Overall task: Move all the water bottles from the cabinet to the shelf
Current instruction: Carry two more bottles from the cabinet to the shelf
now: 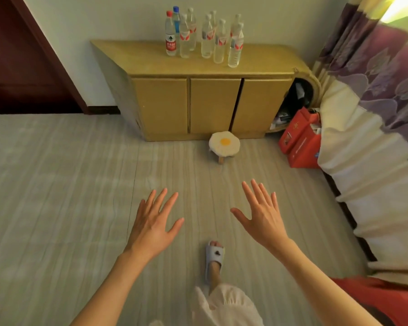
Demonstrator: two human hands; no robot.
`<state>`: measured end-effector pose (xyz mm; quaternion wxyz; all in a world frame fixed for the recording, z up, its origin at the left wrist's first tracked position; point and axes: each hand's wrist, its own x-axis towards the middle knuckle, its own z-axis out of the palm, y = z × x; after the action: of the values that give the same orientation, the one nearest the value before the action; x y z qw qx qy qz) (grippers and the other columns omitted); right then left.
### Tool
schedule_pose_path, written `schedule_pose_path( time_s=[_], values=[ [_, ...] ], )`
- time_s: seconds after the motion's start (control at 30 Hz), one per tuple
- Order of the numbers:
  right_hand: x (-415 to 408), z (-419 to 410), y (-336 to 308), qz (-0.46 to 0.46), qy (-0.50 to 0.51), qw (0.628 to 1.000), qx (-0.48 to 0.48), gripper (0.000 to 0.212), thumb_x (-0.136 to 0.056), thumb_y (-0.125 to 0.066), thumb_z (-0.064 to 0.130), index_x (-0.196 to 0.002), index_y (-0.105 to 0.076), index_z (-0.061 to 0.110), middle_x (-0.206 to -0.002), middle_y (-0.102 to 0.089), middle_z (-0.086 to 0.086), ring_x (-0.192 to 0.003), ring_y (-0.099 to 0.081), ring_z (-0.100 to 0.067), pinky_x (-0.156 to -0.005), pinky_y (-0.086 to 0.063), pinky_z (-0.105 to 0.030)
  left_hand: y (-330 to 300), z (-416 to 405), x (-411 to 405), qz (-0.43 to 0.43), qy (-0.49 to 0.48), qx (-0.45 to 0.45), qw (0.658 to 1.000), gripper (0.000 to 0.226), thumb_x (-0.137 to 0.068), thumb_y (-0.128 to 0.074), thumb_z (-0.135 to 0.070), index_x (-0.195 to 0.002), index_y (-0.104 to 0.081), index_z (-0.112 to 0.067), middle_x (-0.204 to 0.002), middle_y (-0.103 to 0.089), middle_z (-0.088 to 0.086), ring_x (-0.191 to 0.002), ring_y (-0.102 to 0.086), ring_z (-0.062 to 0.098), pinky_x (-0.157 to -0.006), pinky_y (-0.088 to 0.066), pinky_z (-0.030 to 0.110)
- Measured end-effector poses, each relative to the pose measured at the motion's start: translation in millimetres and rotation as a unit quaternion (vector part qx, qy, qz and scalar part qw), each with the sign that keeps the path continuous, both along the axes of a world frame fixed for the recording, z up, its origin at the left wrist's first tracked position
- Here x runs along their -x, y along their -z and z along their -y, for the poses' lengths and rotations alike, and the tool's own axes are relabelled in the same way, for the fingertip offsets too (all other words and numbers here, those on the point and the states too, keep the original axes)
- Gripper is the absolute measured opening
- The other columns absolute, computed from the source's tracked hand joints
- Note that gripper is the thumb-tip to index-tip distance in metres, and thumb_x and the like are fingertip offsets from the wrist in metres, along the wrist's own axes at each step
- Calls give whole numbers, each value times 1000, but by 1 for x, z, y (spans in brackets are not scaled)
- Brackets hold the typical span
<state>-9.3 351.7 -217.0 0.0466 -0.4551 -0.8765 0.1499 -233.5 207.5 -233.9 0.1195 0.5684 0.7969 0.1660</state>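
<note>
Several clear water bottles (219, 42) stand upright in a cluster on top of a low yellow cabinet (212, 107) against the far wall. One at the left has a red cap (170, 35), one behind it a blue cap. My left hand (152, 222) and my right hand (260, 214) are held out over the floor with fingers spread, palms down, holding nothing. Both hands are well short of the cabinet. No shelf is visible.
A small stool with a fried-egg cushion (224, 144) stands in front of the cabinet doors. Red boxes (300, 140) sit at the cabinet's right end beside a curtain (372, 128). A dark door (21, 57) is at far left. My slippered foot (214, 257) is below.
</note>
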Motion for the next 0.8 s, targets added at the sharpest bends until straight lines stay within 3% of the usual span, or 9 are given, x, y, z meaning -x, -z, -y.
schedule_pose_path(
  time_s=[0.13, 0.33, 0.53, 0.8],
  values=[
    [44, -105, 0, -2, -10, 1000, 0, 75, -86, -35, 60, -144, -2, 27, -155, -5, -5, -142, 0, -24, -114, 2, -45, -2, -103, 35, 15, -26, -1, 1000, 76, -75, -16, -65, -141, -18, -28, -152, -15, 4, -141, -4, 23, -113, -8, 45],
    [107, -252, -26, -46, -30, 998, -34, 73, -87, -44, 54, -144, -12, 23, -154, -15, -7, -142, -8, -25, -114, -5, -48, -33, -241, 89, 5, -46, -43, 998, 72, -79, -18, -63, -142, -19, -27, -152, -16, 4, -141, -4, 22, -114, -10, 45],
    [171, -353, -10, -22, -46, 999, -6, 71, -88, -39, 55, -144, -8, 25, -155, -10, -4, -143, -2, -22, -115, 0, -44, -14, -334, 150, 28, -56, -3, 998, 76, -76, -14, -66, -142, -14, -30, -153, -12, 3, -141, 0, 20, -114, -7, 42],
    [271, -505, -4, -25, 11, 1000, -13, 72, -87, -45, 53, -144, -13, 22, -153, -15, -9, -142, -8, -26, -114, -5, -46, -14, -498, 281, 22, -30, -10, 999, 76, -76, -17, -65, -142, -19, -26, -152, -16, 5, -140, -4, 23, -112, -11, 41]
  ],
)
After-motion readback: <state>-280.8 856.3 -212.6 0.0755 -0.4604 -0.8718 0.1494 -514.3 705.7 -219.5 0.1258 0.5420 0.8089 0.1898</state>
